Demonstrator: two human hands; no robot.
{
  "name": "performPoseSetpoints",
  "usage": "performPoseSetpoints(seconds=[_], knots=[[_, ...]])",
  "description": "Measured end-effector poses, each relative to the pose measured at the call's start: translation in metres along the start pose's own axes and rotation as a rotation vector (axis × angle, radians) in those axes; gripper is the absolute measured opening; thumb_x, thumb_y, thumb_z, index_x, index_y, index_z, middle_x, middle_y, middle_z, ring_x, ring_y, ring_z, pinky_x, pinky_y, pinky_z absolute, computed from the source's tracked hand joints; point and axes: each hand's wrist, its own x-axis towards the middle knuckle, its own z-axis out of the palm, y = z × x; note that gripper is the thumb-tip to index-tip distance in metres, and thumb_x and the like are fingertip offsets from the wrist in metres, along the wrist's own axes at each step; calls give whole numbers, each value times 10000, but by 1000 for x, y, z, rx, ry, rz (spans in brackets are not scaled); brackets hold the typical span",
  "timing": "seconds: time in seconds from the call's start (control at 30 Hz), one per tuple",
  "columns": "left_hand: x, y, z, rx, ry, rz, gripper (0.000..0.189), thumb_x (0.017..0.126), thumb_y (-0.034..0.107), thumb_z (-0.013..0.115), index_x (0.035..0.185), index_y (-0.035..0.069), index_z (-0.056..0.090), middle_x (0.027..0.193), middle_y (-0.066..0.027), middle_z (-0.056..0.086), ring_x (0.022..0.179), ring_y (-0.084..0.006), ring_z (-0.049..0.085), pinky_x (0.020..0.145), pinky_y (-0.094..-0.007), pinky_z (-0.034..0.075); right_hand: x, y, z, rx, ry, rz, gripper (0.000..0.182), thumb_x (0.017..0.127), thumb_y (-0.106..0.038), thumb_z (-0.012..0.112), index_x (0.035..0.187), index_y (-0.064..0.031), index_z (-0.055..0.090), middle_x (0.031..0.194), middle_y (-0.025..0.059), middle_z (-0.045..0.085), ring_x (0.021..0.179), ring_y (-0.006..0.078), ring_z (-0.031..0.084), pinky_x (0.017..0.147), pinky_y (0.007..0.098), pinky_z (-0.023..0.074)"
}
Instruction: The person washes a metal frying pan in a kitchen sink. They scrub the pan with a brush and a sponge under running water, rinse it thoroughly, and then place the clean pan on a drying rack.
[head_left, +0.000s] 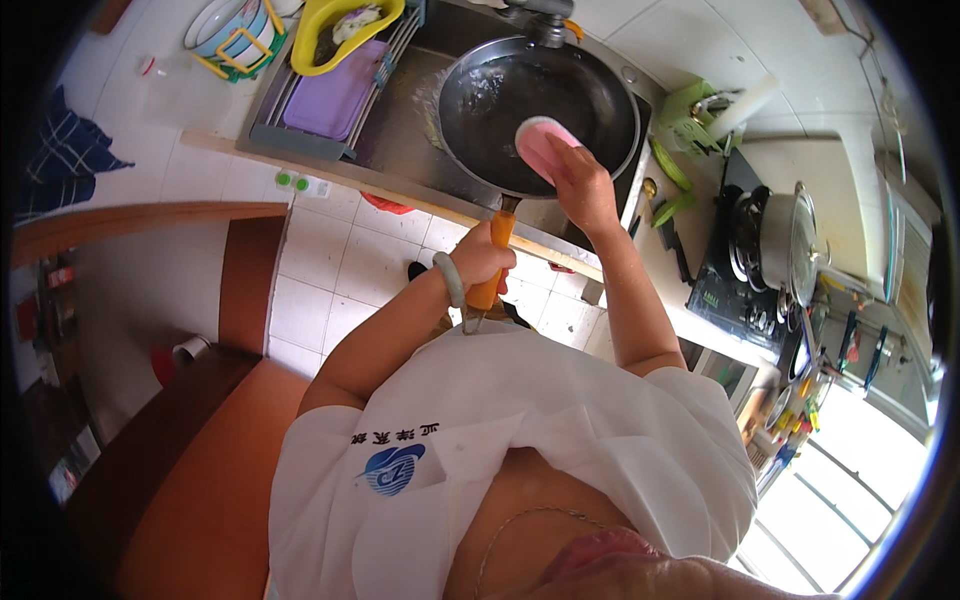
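A large dark frying pan (540, 97) with a metal rim lies over the sink (401, 124), beneath the faucet (547, 30). Some water or foam glistens on the pan's inner left side. My left hand (480, 259), a pale bangle at its wrist, is closed around the pan's orange handle (496, 262). In my right hand (585, 184) is a pink oval scrubbing sponge (541, 146) with a whitish edge, held over the near right part of the pan. Whether the sponge's underside touches the pan cannot be told.
Left of the pan, a drying rack (300, 142) holds a purple board (337, 90) and a yellow basket (306, 52). Rightward are green vegetables (670, 165), a black knife (676, 247), a green utensil holder (686, 120) and a lidded pot (780, 240) on the gas stove (720, 296).
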Motion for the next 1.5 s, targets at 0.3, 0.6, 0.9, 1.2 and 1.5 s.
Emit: performPoseSetpoints(seconds=[0.3,0.6,0.9,1.2,1.5], knots=[[-10,27,5,-903,-774,-78,157,920,26,474,1060,96,471,644,-17,494,377,-115,486,330,-277,417,59,-123,-47,-355,-38,-418,441,699,-36,706,1128,-138,705,1077,70,700,952,279,676,699,380,594],[-9,23,-9,-756,-677,-72,196,902,39,524,1076,89,449,635,-30,501,385,-129,508,336,-287,430,48,-103,-33,-311,-62,-361,465,706,-30,700,1142,-191,713,1115,54,697,996,302,660,736,390,589],[11,-14,-26,158,102,37,365,811,3,619,1157,-14,503,675,-117,666,448,-187,596,409,-324,477,39,27,0,-161,-163,198,414,873,-178,649,1275,-275,664,1110,127,704,1032,351,668,851,409,539],[25,-37,-43,189,156,20,402,819,93,605,1187,-17,487,786,-128,617,519,-222,645,468,-348,542,30,174,106,210,-232,272,391,872,-79,647,1262,-69,672,1039,130,743,861,154,695,812,292,541],[6,-35,-57,-182,187,-67,525,994,556,482,1060,53,616,741,-83,644,553,-162,607,518,-321,520,180,154,66,567,-217,529,529,935,-198,629,1408,-12,482,1010,134,688,837,235,714,576,322,591]])
